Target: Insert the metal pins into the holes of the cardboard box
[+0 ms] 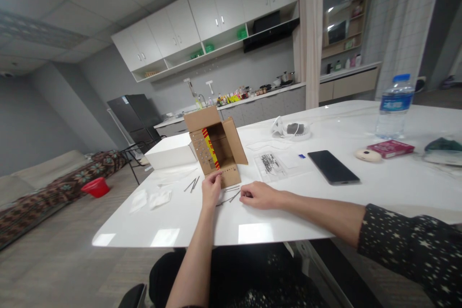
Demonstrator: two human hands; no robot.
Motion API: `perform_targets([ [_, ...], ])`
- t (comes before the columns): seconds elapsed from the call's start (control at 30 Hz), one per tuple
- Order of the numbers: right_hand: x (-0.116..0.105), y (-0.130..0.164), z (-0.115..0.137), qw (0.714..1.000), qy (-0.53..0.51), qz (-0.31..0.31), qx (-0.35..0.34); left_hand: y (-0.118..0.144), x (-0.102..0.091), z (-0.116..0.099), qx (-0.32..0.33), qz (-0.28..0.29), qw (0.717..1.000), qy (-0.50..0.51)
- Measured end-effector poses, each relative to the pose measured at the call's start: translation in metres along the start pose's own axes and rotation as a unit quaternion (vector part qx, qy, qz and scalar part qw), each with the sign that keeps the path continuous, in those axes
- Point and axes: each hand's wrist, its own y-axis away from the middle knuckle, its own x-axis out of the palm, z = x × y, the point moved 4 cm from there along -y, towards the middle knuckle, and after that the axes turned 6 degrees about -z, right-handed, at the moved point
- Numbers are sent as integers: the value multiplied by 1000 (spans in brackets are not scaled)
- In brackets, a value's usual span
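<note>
We've got the small cardboard box [215,153] lying on its side near the front edge of the white table [397,183], flaps open toward us, so the left hand [211,189] pinches its lower flap to keep it steady. The right hand [260,195] rests loosely curled, gripping nothing, beside the thin metal rods [231,195] scattered just in front; the phone [333,167] sits well off to the right

Print shows on the cardboard box [215,149] strip and water bottle [394,106] label, none legible

Dim, even room light, ceiling glare on the table [361,187], wide-angle bending at the edges.
</note>
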Motion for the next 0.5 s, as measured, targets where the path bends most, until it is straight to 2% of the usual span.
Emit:
perform_targets([
  [0.2,-1,0,2,1000,-6,3,4,1,-4,1,35,-23,998,-39],
  [0.5,-1,0,1,1000,-1,8,9,9,-8,-7,35,-57,994,-85],
])
